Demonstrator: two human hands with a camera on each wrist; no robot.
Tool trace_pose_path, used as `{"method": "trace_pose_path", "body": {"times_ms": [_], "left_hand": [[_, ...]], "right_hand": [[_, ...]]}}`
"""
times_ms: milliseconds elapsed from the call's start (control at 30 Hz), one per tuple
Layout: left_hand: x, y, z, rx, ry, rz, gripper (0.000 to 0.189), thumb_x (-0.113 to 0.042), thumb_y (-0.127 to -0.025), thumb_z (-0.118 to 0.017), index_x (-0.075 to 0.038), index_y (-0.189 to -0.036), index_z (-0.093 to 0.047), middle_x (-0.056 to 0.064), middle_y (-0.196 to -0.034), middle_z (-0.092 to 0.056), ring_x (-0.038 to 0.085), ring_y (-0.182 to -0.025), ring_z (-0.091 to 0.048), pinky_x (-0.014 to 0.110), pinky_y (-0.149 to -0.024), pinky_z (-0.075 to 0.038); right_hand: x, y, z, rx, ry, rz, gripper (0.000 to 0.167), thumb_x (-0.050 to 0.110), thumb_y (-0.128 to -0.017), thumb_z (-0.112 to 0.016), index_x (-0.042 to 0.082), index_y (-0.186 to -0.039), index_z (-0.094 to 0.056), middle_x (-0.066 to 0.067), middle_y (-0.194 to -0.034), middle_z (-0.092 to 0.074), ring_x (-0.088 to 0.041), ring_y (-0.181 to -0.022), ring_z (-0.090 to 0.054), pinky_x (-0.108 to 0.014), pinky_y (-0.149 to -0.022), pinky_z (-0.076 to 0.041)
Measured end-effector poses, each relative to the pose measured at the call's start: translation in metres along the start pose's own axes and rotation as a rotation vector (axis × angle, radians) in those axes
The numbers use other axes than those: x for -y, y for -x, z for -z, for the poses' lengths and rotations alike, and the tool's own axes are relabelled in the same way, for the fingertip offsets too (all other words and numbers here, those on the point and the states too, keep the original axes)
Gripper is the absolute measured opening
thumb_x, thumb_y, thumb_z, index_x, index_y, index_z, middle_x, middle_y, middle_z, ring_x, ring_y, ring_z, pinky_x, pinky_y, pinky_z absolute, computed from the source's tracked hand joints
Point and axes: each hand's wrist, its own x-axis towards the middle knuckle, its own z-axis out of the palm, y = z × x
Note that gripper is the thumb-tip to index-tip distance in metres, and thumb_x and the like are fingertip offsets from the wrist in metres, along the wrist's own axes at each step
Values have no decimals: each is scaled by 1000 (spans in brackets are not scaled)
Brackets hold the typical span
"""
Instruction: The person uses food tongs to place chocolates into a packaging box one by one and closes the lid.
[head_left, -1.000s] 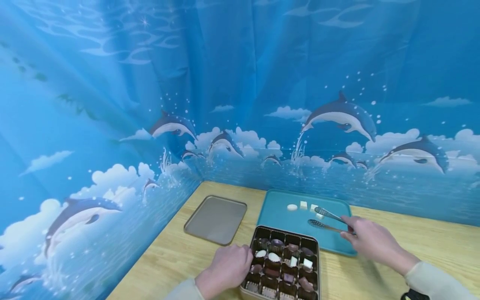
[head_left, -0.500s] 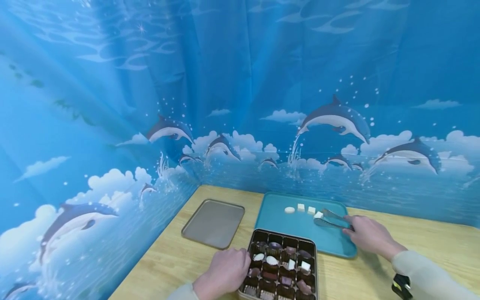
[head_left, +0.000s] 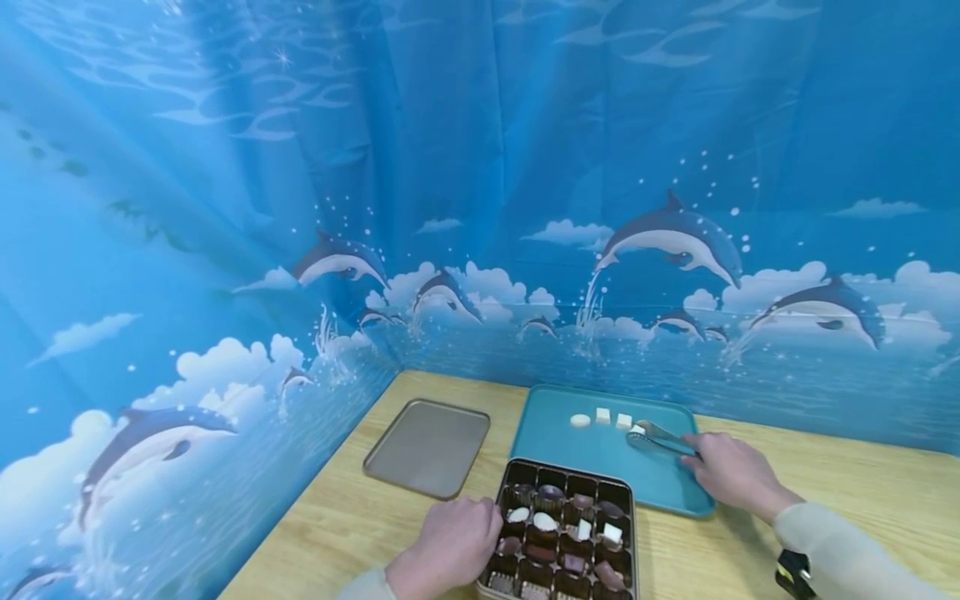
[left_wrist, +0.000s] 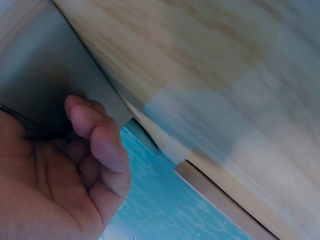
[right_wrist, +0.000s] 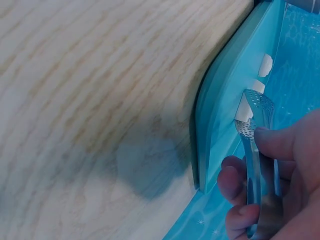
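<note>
My right hand grips metal tongs with perforated heads. In the right wrist view the heads close around a white cube-shaped chocolate on the teal tray. To its left on the tray lie two more white cubes and a white oval piece. My left hand holds the left side of a brown chocolate box with a divided insert. Its fingers curl beside the box wall in the left wrist view. Brown, purplish and white chocolates fill several compartments.
A grey-brown rectangular tray, like a lid, lies left of the teal tray on the wooden table. A dolphin-printed blue curtain rises behind and to the left of the table.
The tongs, open a second ago, have come down and right onto the right-hand white cube and closed around it. The left hand stays at the box, while the view has shifted slightly.
</note>
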Motion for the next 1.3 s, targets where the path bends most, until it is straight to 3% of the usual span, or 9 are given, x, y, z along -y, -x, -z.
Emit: {"method": "trace_pose_path", "body": {"times_ms": [233, 467, 667, 733, 867, 933, 1033, 1100, 1300], "left_hand": [[0, 0, -1, -2, 85, 49, 37, -27, -104, -46, -18, -68, -50, -2, -57, -48, 18, -48, -53, 37, -40, -37], [-1, 1, 0, -26, 48, 24, 34, -26, -102, -49, -18, -68, -49, -2, -57, -47, 18, -48, -52, 36, -40, -36], [-1, 2, 0, -31, 83, 52, 36, -27, -103, -48, -18, -68, -50, 0, -58, -50, 20, -50, -55, 38, -42, -39], [-1, 1, -1, -27, 85, 55, 36, -28, -103, -47, -18, -68, -50, 0, -58, -51, 21, -51, -55, 38, -43, -39], [0, 1, -1, -28, 88, 53, 36, -27, -104, -46, -18, -69, -50, 0, -58, -50, 20, -50, -54, 37, -42, -39], [1, 2, -1, -26, 96, 53, 37, -28, -104, -46, -18, -68, -50, -1, -57, -49, 20, -49, -53, 36, -42, -38], [1, 1, 0, -22, 128, 59, 39, -29, -105, -44, -17, -68, -51, -2, -57, -48, 18, -48, -51, 34, -42, -37], [1, 1, 0, -26, 136, 60, 40, -29, -106, -44, -17, -68, -51, -2, -56, -47, 18, -48, -50, 34, -42, -37], [1, 0, 0, -35, 114, 49, 38, -28, -104, -46, -17, -68, -51, -1, -57, -48, 19, -48, -51, 34, -41, -37]], "right_hand": [[0, 3, 2, -20, -9, -3, 47, 17, -94, -66, -9, -132, -58, -34, -128, -60, -15, -49, -37, -32, -45, -35], [4, 13, 12, -44, -15, 11, 45, 18, -95, -67, -7, -132, -60, -31, -129, -62, -14, -47, -34, -29, -44, -31], [19, 32, 24, -68, -52, 43, 43, 18, -93, -69, -2, -131, -63, -25, -125, -67, -8, -46, -33, -26, -43, -32], [24, 39, 28, -84, -57, 62, 42, 18, -92, -70, 0, -130, -64, -21, -121, -70, -6, -46, -32, -25, -43, -32], [37, 52, 37, -108, -52, 100, 39, 19, -92, -71, 2, -127, -66, -5, -95, -73, -2, -46, -30, -23, -43, -32], [42, 59, 41, -115, -46, 111, 39, 20, -92, -71, 4, -126, -68, 0, -92, -72, -2, -45, -29, -22, -44, -31], [49, 70, 45, -93, -53, 114, 37, 20, -92, -71, 6, -126, -68, -2, -98, -74, -1, -46, -31, -22, -44, -31], [52, 77, 47, -67, -66, 120, 38, 20, -92, -72, 7, -127, -68, -7, -112, -74, 2, -50, -40, -22, -47, -34], [54, 95, 48, 77, -85, 143, 42, 25, -93, -71, 8, -131, -66, 6, -102, -74, 4, -70, -58, -23, -56, -43]]}}
